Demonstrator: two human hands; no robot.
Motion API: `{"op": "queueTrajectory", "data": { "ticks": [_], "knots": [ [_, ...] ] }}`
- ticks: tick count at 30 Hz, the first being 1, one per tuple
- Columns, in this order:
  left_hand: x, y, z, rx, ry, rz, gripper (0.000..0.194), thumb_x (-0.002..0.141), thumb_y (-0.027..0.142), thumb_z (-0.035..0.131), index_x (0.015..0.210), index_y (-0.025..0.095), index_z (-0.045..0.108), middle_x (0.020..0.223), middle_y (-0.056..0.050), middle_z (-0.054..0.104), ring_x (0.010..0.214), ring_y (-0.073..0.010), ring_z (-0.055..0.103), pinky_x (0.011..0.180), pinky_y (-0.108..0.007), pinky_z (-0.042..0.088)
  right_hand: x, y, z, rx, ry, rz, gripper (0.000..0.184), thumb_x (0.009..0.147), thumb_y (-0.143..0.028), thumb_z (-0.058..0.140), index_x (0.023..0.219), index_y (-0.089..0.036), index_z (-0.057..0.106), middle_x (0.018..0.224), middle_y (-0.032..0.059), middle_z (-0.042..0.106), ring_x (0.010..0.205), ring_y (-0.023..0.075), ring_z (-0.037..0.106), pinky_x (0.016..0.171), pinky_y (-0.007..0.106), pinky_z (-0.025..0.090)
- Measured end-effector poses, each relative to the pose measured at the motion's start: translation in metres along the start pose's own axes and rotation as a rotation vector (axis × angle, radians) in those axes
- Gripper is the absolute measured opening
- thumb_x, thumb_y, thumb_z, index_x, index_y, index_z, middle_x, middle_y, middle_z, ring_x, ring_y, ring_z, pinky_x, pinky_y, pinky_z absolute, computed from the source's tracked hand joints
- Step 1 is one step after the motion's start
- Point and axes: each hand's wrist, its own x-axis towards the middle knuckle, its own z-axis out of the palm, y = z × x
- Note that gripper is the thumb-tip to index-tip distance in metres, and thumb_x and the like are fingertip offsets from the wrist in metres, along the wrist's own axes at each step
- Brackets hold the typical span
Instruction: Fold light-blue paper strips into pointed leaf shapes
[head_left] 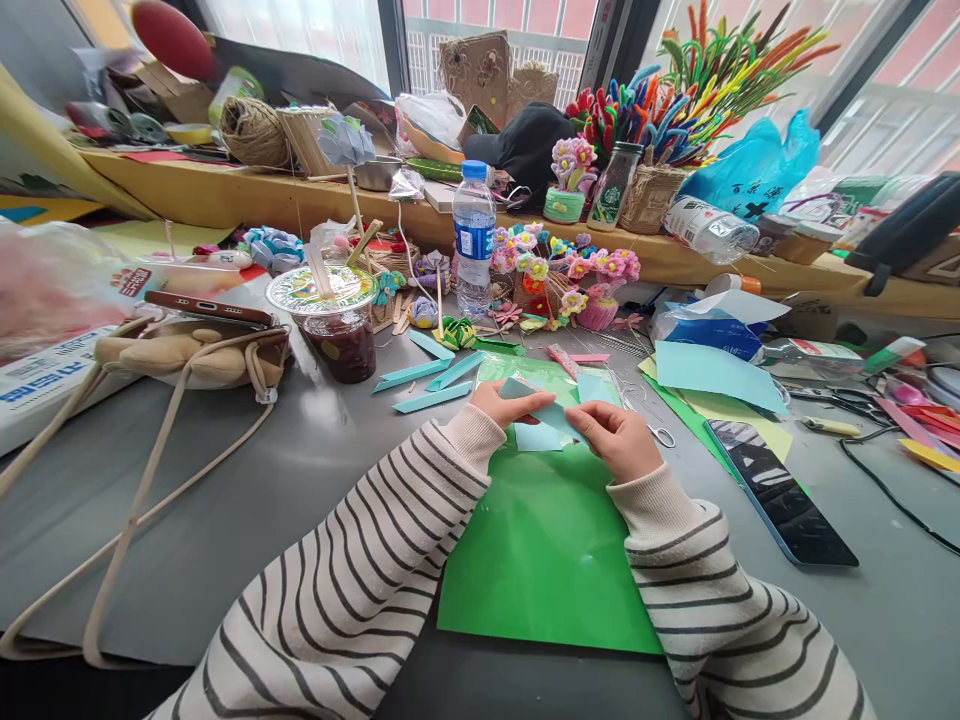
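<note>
Between my two hands is a light blue paper strip (553, 414), tilted down to the right. My left hand (504, 404) pinches its left end with the thumb on top. The right end is pinched in the fingers of my right hand (616, 436). Below the hands lies a green sheet (555, 540) in a clear sleeve, with a light blue paper piece (538, 437) on it and another blue piece (596, 388) behind the strip. Several folded blue paper strips (431, 397) are spread to the left. Small scissors (660, 435) rest just right of my right hand.
A lidded cup of dark drink (341, 340) and a bag with long straps (195, 355) stand left. Behind are a water bottle (474, 240) and crocheted flowers (570, 265). Right are a phone (780, 490), blue paper (716, 375) and black-handled scissors (847, 402).
</note>
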Motion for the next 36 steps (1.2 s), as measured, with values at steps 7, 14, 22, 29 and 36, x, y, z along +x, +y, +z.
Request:
{"op": "queueTrajectory", "data": {
  "ticks": [7,14,22,29,36],
  "knots": [
    [0.001,-0.003,0.000,0.075,0.006,0.059,0.029,0.048,0.032,0.067,0.062,0.009,0.056,0.055,-0.001,0.056,0.049,-0.0091,0.054,0.055,-0.024,0.048,0.003,0.004,-0.004,-0.084,0.069,-0.048,0.026,0.063,-0.041,0.053,0.061,-0.014,0.055,0.051,-0.0016,0.047,0.047,0.0087,0.041,0.043,0.020,0.030],
    [0.003,-0.011,0.001,0.222,-0.105,0.199,0.029,0.053,0.033,0.063,0.069,0.010,0.055,0.055,-0.001,0.056,0.046,-0.0101,0.055,0.049,-0.024,0.047,0.001,0.003,-0.002,-0.210,0.024,-0.063,0.025,0.065,-0.038,0.052,0.063,-0.014,0.055,0.056,0.0007,0.052,0.052,0.0102,0.043,0.049,0.022,0.032],
    [0.004,-0.011,-0.001,0.209,-0.119,0.192,0.026,0.058,0.036,0.058,0.060,0.011,0.051,0.052,0.000,0.053,0.045,-0.0097,0.054,0.046,-0.023,0.046,0.001,0.001,-0.004,-0.297,-0.027,-0.096,0.025,0.068,-0.038,0.048,0.061,-0.014,0.055,0.054,-0.0006,0.049,0.049,0.0091,0.040,0.046,0.021,0.030],
    [0.007,-0.010,-0.001,0.101,-0.012,0.211,0.024,0.052,0.029,0.063,0.064,0.010,0.056,0.055,0.000,0.053,0.049,-0.0071,0.049,0.049,-0.022,0.045,0.003,0.006,-0.005,-0.196,-0.006,-0.077,0.026,0.065,-0.038,0.051,0.068,-0.014,0.058,0.063,0.0028,0.057,0.057,0.0121,0.048,0.052,0.022,0.036],
    [0.004,-0.010,0.001,0.143,-0.025,0.191,0.025,0.050,0.032,0.064,0.060,0.009,0.058,0.053,0.000,0.053,0.049,-0.0079,0.049,0.053,-0.024,0.044,0.002,0.005,-0.002,-0.152,-0.032,-0.077,0.025,0.064,-0.037,0.053,0.070,-0.014,0.060,0.065,0.0038,0.060,0.061,0.0139,0.052,0.055,0.023,0.040]
  ]
}}
